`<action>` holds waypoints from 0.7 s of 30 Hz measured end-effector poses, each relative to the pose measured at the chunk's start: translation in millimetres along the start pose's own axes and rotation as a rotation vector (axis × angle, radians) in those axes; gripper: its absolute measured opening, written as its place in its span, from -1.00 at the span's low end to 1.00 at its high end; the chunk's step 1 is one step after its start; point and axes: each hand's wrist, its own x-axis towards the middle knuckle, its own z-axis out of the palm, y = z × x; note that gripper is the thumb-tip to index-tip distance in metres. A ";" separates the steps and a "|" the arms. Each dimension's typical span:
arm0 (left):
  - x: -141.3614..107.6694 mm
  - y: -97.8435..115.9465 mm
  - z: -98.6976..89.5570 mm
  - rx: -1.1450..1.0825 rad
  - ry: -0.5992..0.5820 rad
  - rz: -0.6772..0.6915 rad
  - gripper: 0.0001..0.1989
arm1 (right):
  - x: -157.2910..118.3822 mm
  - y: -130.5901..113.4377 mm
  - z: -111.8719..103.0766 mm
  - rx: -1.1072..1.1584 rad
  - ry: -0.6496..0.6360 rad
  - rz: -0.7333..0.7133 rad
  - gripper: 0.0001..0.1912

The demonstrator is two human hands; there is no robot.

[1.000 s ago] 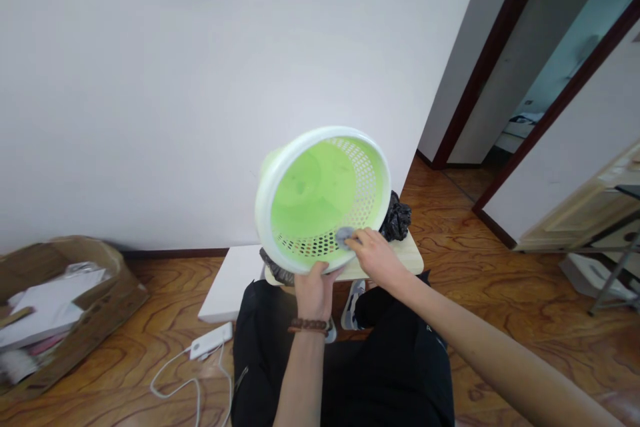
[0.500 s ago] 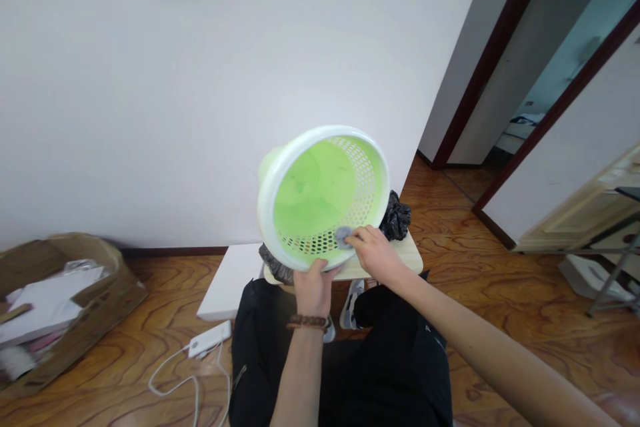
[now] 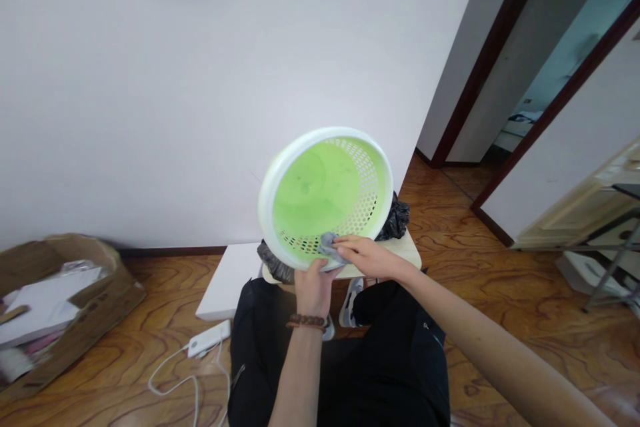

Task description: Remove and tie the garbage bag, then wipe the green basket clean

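A round green plastic basket [image 3: 320, 190] with a white rim and a band of holes around its wall is tilted, its open side facing me. My left hand [image 3: 313, 283] grips the near rim, thumb on the inner side and fingers underneath, mostly hidden. Inside the near wall, my right hand [image 3: 365, 255] presses a crumpled grey cloth [image 3: 328, 241] against the holes. Beneath the basket is a small pale wooden stool [image 3: 407, 252], with black plastic bags [image 3: 395, 219] showing on either side.
A white wall [image 3: 200, 93] rises right behind the basket. On the floor at left are an open cardboard box [image 3: 113, 280] holding papers, a white flat board [image 3: 225, 280] and a white power strip [image 3: 209, 338] with cables. A doorway stands at right.
My right hand has slid the cloth leftward along the inside of the near wall, toward my left hand. The basket has shifted slightly right; my left hand keeps its hold.
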 end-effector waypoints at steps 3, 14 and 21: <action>-0.9 -0.3 0.7 -0.021 -0.004 -0.007 -0.39 | -0.5 3.6 -7.3 -0.086 -0.050 -0.095 -0.65; -0.9 -4.4 0.7 0.016 0.035 0.034 -0.36 | -12.3 22.2 -19.7 -0.582 0.085 0.064 -0.71; 0.1 0.2 0.5 0.022 0.052 0.031 -0.34 | -11.1 19.2 -18.5 -0.296 -0.035 -0.015 -0.70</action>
